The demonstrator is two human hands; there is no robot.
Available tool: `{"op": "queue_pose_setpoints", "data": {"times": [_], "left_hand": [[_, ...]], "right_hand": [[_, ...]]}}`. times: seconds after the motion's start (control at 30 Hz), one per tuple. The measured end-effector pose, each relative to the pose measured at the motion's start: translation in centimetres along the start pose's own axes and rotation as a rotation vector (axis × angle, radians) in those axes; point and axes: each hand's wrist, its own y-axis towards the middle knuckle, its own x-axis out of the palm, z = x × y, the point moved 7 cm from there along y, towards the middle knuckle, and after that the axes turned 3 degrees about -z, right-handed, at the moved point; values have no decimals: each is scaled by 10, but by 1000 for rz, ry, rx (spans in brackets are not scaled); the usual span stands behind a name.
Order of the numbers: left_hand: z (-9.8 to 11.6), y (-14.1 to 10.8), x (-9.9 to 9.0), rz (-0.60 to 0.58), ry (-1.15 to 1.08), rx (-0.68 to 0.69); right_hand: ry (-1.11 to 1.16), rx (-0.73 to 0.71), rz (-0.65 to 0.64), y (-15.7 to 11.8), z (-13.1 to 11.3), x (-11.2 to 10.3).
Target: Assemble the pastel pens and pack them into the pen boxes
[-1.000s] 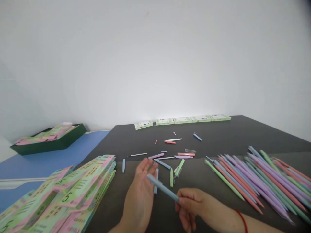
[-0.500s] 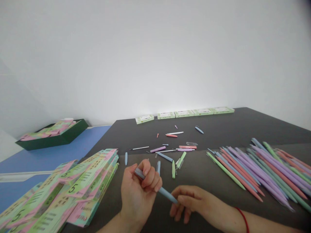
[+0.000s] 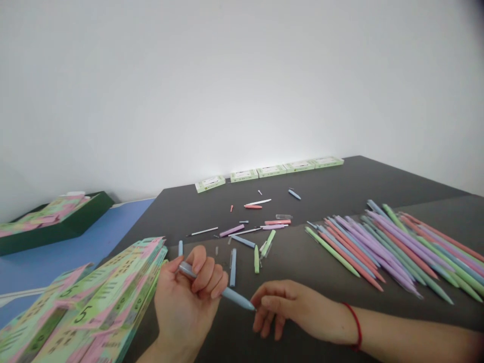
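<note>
My left hand (image 3: 189, 297) is closed around a light blue pen (image 3: 238, 298), its tapered tip pointing right and slightly down. The clear end of that pen sticks out by my left thumb. My right hand (image 3: 280, 307) hovers at the tip, fingers loosely curled and apart; whether the index fingertip touches the tip I cannot tell. Just beyond the hands lie a blue barrel piece (image 3: 233, 267), a green tip piece (image 3: 256, 259) and a green piece with a clear clip (image 3: 268, 243).
A row of assembled pens (image 3: 378, 247) in several colours lies at right. Printed pink-and-green packs (image 3: 113, 292) are stacked at left. Flat pale green boxes (image 3: 272, 171) line the back edge. A dark green tray (image 3: 86, 217) holds more packs. Refills (image 3: 204, 231) and a purple barrel (image 3: 232, 230) lie mid-table.
The right thumb and fingers have come off the pen's tip, which now shows fully. The camera view has turned, shifting the table contents left.
</note>
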Motion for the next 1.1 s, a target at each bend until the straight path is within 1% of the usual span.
{"op": "queue_pose_setpoints", "data": {"times": [0.07,0.13,0.2,0.3,0.4,0.43,0.47,0.5,0.6,0.67,0.77,0.87,0.97,1.03,1.1], "left_hand": [[-9,-4,1,-10,-5,-30],[-23,-8,0,-14,-12,-78],[-39,-12,-1,-33,-1,-124],[-62,-13,-10,-78,93,-143],[-77,-9,-30,-76,289,-56],[-81,-8,-35,-89,374,-29],[-85,-7,-39,-130,470,-18],[-90,-7,-39,-196,574,-13],[-98,-11,-32,-380,888,23],[-101,-16,-25,-464,1059,10],[-106,-21,-17,-554,1201,-77],[-105,-22,-12,-561,1237,-87],[-104,-22,-11,-560,1248,-80],[-106,-21,-12,-560,1251,-96],[-107,-21,-13,-558,1263,-106]], "right_hand": [[-218,-65,50,-6,-13,-1],[-478,-142,97,-12,-26,0],[-672,-161,107,-15,-33,4],[-788,-103,68,-13,-29,9],[-812,-59,83,-10,-26,4],[-820,-43,105,-10,-28,-1],[-833,-28,129,-11,-30,-6],[-849,-13,148,-13,-33,-13],[-966,46,258,-21,-45,-42],[-1105,111,381,-31,-50,-68],[-1312,218,468,-48,-41,-105],[-1471,285,512,-66,-24,-133],[-1614,298,578,-82,-17,-145],[-1735,317,637,-87,-22,-144],[-1844,354,676,-86,-30,-135]]}}
